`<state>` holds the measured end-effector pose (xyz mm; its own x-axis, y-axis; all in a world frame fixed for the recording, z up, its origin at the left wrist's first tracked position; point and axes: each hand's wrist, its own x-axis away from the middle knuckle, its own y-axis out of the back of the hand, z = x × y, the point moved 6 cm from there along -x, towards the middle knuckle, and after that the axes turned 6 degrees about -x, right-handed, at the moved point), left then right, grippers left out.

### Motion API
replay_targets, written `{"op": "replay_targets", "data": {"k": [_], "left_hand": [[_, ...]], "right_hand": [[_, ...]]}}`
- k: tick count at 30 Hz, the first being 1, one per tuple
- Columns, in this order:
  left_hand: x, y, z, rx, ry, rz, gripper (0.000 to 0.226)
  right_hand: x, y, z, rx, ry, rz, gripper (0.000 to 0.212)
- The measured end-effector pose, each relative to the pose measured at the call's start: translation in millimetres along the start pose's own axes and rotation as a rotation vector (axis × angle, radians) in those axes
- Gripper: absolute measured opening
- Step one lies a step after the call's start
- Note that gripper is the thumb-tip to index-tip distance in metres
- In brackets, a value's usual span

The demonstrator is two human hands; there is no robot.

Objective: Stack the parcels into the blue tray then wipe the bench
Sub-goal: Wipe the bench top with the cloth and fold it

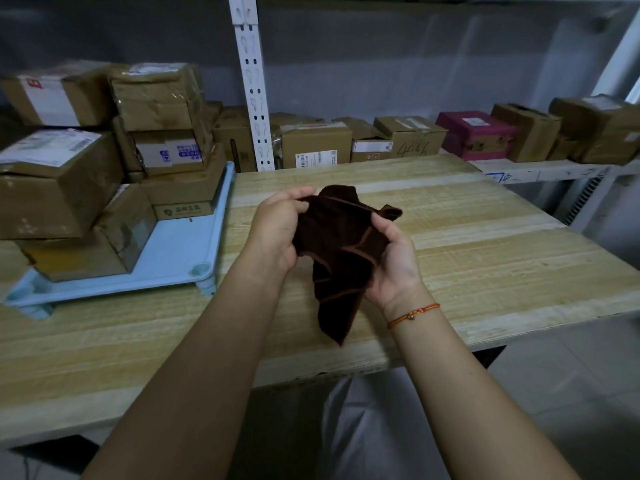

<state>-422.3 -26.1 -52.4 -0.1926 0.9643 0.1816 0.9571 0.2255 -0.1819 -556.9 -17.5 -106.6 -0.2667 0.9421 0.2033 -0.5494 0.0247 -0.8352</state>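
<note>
A dark brown cloth (341, 247) with lighter brown hems hangs crumpled above the middle of the wooden bench (485, 251). My left hand (277, 226) grips its left side with curled fingers. My right hand (393, 258) holds its right side from below, thumb over the cloth. On the left, several taped cardboard parcels (62, 188) are piled in two or three layers on the light blue tray (173, 251), which stands on short legs on the bench.
Behind the bench a white metal shelf post (254, 98) rises. A shelf along the back holds several more cardboard boxes (315, 143) and one magenta box (474, 135). The bench's right corner ends over grey floor tiles (571, 393).
</note>
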Motion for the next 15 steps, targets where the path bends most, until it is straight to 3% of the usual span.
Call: {"op": "replay_targets", "data": {"k": [4, 6, 8, 12, 15], "left_hand": [[-1, 10, 4, 0.011, 0.064, -0.083, 0.037], [-1, 11, 9, -0.119, 0.06, -0.1, 0.032], [-6, 11, 13, -0.399, -0.004, -0.119, 0.031], [-6, 8, 10, -0.854, -0.13, -0.132, 0.046], [-5, 4, 8, -0.941, -0.131, -0.075, 0.052]], "right_hand": [[5, 2, 9, 0.002, 0.02, 0.006, 0.04], [6, 4, 10, -0.039, 0.022, 0.008, 0.048], [9, 3, 11, -0.011, 0.006, -0.011, 0.058], [13, 5, 21, 0.098, -0.001, -0.239, 0.054], [21, 20, 64, 0.211, 0.217, -0.423, 0.046]]}}
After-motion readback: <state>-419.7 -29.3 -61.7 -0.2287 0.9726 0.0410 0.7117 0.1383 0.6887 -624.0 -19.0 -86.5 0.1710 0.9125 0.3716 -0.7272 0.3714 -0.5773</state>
